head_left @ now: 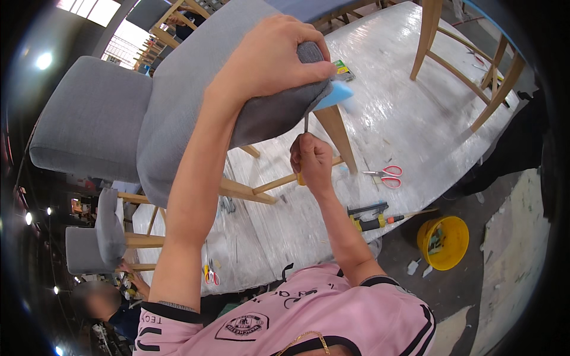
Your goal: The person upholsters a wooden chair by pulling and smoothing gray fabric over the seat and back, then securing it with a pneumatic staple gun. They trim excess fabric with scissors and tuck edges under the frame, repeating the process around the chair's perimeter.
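My left hand (273,59) is closed over the front corner of a grey upholstered chair seat (202,65), with its fingers and thumb pressing the dark grey fabric. A loose bit of light blue material (335,95) sticks out from under that corner. Below it, my right hand (313,159) is wrapped round a thin metal-shafted tool (306,123), apparently a screwdriver, with a yellow handle end showing under the fist. Its shaft points up to the underside edge of the seat; the tip is hidden. A wooden chair leg (336,136) stands just beside this hand.
On the plastic-wrapped table lie red-handled scissors (387,175), a black-and-yellow tool (371,222) and a small green-yellow pack (343,70). A wooden chair frame (463,65) stands at far right. A yellow bucket (423,237) sits on the floor. Another person (122,323) works at lower left.
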The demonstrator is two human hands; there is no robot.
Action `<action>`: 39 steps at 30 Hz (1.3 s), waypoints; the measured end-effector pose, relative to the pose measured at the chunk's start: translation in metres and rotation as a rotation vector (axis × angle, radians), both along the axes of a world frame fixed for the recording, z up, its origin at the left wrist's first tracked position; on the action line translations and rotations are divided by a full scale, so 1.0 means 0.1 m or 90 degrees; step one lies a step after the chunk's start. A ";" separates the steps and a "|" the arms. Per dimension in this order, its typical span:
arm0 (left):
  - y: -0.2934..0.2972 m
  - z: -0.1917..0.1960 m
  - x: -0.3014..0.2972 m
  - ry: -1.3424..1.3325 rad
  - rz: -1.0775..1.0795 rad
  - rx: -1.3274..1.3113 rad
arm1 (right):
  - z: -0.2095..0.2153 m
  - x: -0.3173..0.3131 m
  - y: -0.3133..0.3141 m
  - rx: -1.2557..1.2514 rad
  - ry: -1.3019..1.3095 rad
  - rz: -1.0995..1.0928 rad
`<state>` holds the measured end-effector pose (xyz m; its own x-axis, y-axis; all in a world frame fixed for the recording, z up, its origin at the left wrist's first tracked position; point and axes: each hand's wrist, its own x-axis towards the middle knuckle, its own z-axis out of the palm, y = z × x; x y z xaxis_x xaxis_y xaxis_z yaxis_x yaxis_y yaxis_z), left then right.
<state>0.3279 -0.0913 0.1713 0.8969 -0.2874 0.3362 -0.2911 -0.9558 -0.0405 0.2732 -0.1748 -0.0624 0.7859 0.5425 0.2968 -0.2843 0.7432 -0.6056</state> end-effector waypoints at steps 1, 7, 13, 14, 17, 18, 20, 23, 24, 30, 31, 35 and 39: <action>0.00 -0.03 -0.01 -0.013 0.002 0.002 | 0.02 -0.04 0.03 0.024 0.013 0.009; -0.01 -0.07 -0.03 -0.044 -0.006 -0.007 | 0.16 -0.33 0.24 0.037 0.090 0.039; -0.04 -0.06 -0.04 -0.015 0.010 0.007 | -0.07 -0.48 0.29 0.010 0.035 0.019; -0.03 -0.06 -0.05 -0.011 0.011 0.005 | -0.06 -0.48 0.28 0.010 0.038 0.026; -0.06 -0.04 -0.05 -0.003 0.035 -0.004 | 0.07 -0.33 0.28 0.013 0.052 0.016; -0.06 -0.05 -0.05 -0.008 0.033 0.000 | 0.07 -0.35 0.30 0.030 0.058 0.017; -0.06 -0.05 -0.06 -0.015 0.029 0.020 | 0.19 -0.37 0.33 0.051 0.099 0.052; -0.10 -0.02 -0.04 -0.001 0.039 0.023 | 0.22 -0.37 0.43 0.097 0.096 0.063; -0.09 -0.02 -0.03 -0.003 0.027 0.026 | 0.21 -0.37 0.46 0.114 0.084 0.059; -0.04 -0.08 -0.02 -0.009 0.018 0.011 | 0.08 -0.30 0.38 0.044 0.086 0.036; -0.05 -0.06 -0.03 -0.007 0.022 0.015 | 0.09 -0.31 0.36 0.028 0.098 0.049; -0.12 0.01 -0.06 0.016 0.042 0.027 | -0.19 -0.53 0.21 -0.072 0.042 0.046; -0.09 -0.06 -0.07 -0.072 0.009 -0.006 | -1.29 -0.86 -0.53 -0.254 -0.073 0.049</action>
